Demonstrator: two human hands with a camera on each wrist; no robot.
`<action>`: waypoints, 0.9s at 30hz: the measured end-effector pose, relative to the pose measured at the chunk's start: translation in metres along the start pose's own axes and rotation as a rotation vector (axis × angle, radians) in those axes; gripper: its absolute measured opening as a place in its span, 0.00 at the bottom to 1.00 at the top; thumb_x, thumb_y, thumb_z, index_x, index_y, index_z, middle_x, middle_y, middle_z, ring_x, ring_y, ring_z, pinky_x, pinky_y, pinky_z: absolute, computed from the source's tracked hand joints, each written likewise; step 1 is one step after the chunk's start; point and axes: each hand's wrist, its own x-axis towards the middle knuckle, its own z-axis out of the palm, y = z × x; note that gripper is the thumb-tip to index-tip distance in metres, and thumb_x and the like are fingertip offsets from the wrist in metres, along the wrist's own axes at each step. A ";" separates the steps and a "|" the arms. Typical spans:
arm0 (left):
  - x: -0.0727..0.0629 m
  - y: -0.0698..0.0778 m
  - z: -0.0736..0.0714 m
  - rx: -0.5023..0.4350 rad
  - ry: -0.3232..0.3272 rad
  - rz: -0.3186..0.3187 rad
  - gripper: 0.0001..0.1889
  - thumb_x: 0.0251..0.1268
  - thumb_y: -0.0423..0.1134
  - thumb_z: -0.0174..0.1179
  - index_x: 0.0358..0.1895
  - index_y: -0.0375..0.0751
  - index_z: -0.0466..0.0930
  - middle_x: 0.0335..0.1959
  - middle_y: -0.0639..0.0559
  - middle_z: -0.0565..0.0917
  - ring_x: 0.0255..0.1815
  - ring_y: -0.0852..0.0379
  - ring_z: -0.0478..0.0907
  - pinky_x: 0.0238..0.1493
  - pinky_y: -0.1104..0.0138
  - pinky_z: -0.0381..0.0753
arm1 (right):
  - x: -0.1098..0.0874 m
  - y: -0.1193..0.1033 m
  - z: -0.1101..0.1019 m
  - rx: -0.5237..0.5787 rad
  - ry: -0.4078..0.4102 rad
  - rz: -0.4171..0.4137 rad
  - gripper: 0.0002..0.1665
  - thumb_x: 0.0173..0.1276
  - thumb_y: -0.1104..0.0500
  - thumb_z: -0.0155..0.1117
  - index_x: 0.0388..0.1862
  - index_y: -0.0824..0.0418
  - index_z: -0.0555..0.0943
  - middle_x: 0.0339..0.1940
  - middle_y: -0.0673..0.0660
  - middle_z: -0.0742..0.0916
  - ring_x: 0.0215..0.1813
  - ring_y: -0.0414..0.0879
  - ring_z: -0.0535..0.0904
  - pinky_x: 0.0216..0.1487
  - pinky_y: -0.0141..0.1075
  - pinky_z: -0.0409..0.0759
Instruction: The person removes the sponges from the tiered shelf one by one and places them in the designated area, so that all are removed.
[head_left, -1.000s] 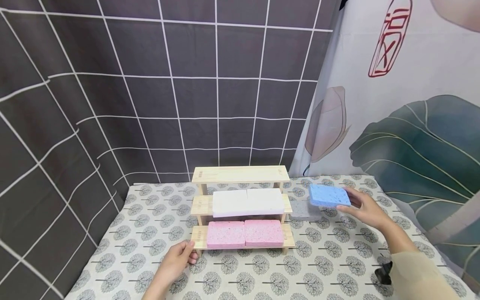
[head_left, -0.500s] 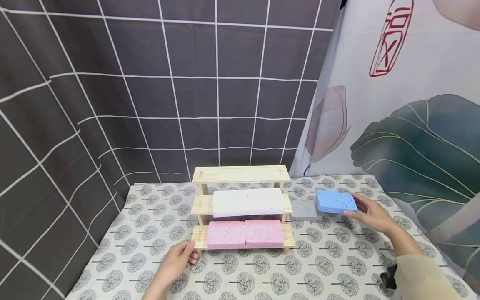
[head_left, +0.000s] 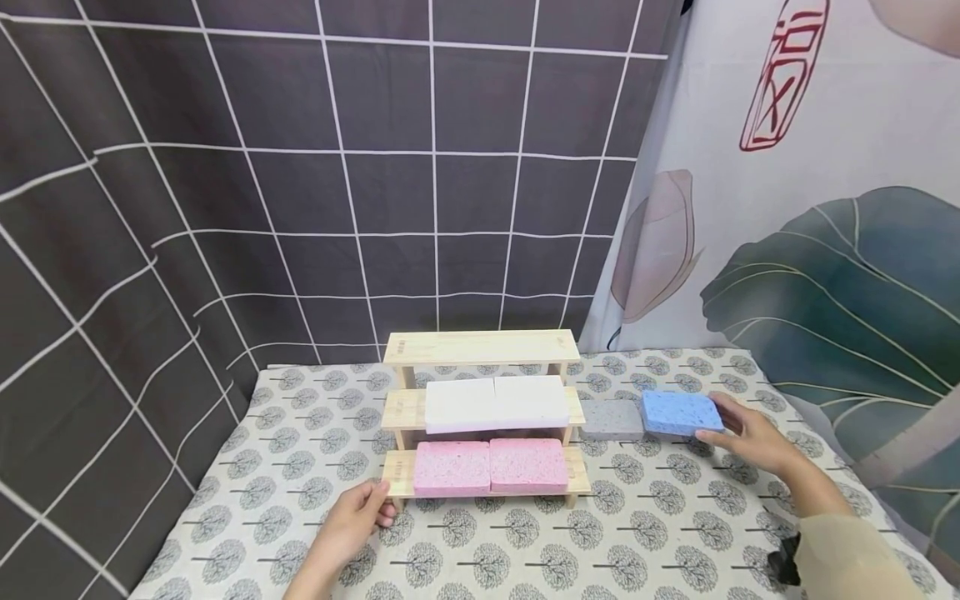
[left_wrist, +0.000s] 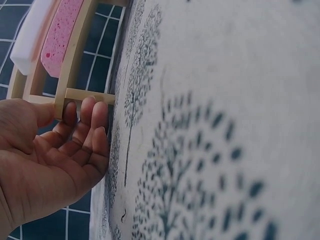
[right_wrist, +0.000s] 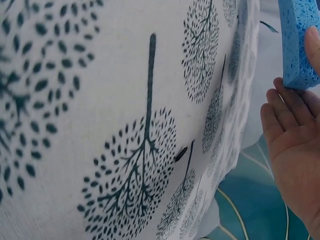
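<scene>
Worktop [head_left: 615, 533]: tree-printed
Room: dark grid curtain [head_left: 390, 200] behind and left, leaf-print curtain [head_left: 697, 92] right
Left hand [head_left: 351, 521]: pinches wooden rack [head_left: 482, 347], bottom tier, left end
Right hand [head_left: 753, 437]: grips blue sponge [head_left: 678, 412], right end
Blue sponge: just right of gray sponge [head_left: 611, 421]
Rack tiers: white sponges [head_left: 461, 402] middle, pink sponges [head_left: 452, 468] bottom

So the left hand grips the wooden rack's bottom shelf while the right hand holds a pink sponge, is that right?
Not quite: the right hand holds a blue sponge, as the head view shows. The left hand does grip the wooden rack's bottom shelf.
</scene>
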 end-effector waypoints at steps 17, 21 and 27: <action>0.002 -0.002 0.001 0.006 0.007 -0.001 0.17 0.82 0.42 0.48 0.38 0.33 0.80 0.30 0.49 0.81 0.31 0.54 0.77 0.33 0.69 0.78 | 0.006 0.019 0.007 -0.073 -0.005 -0.028 0.54 0.65 0.54 0.74 0.73 0.83 0.55 0.69 0.88 0.61 0.66 0.82 0.64 0.63 0.66 0.66; 0.002 -0.001 0.001 0.005 0.006 -0.004 0.17 0.81 0.42 0.48 0.39 0.33 0.81 0.30 0.49 0.81 0.31 0.54 0.78 0.33 0.69 0.78 | 0.009 0.021 0.007 -0.089 -0.016 -0.026 0.56 0.63 0.53 0.75 0.73 0.84 0.54 0.69 0.88 0.60 0.66 0.81 0.64 0.62 0.65 0.66; 0.002 -0.003 0.001 -0.006 -0.003 -0.003 0.16 0.81 0.41 0.48 0.39 0.32 0.80 0.31 0.48 0.81 0.32 0.54 0.78 0.33 0.69 0.79 | 0.013 0.019 0.007 -0.099 -0.031 -0.010 0.55 0.67 0.52 0.73 0.74 0.82 0.52 0.70 0.88 0.60 0.66 0.81 0.64 0.63 0.66 0.67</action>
